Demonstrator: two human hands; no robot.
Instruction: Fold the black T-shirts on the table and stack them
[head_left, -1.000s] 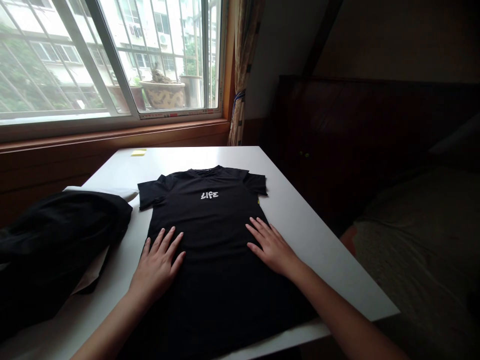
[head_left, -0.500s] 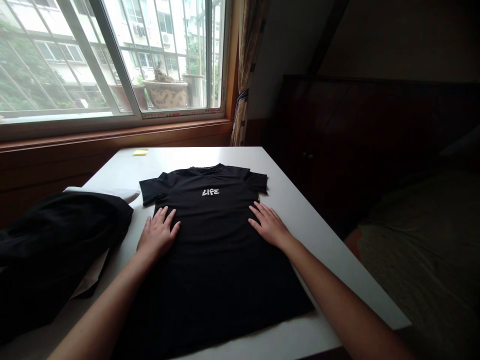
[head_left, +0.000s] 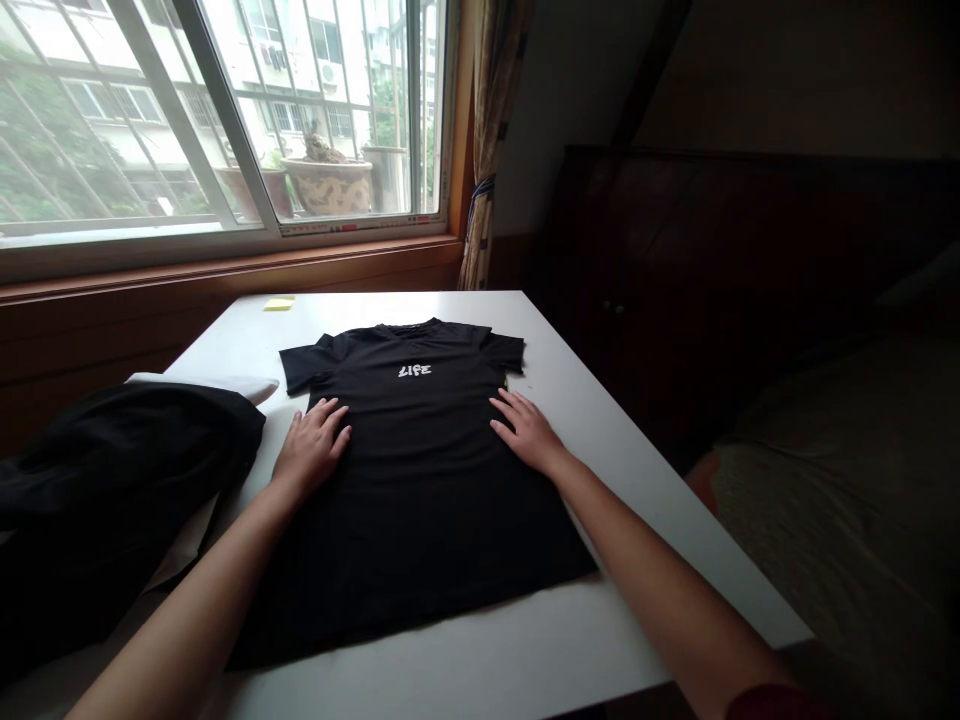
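Observation:
A black short-sleeved T-shirt (head_left: 420, 500) lies spread flat on the white table (head_left: 630, 440), its collar towards the window and its hem towards me. White lettering marks its chest. My left hand (head_left: 311, 445) rests palm down on the shirt's left side edge, below the sleeve, fingers spread. On the opposite side edge my right hand (head_left: 527, 430) lies flat too, with fingers apart. Neither hand grips the cloth. A small yellow bit shows at the shirt's edge just beyond my right fingertips.
A heap of black and white clothing (head_left: 127, 480) covers the table's left side. A yellow sticky note (head_left: 279, 303) lies near the far left corner. Beyond the table are a window (head_left: 330, 120) and a tied curtain (head_left: 484, 170). Dark wooden furniture (head_left: 720, 250) stands at the right.
The T-shirt has slid away from me towards the window and slightly left, both hands moving with it. More bare table shows below its hem.

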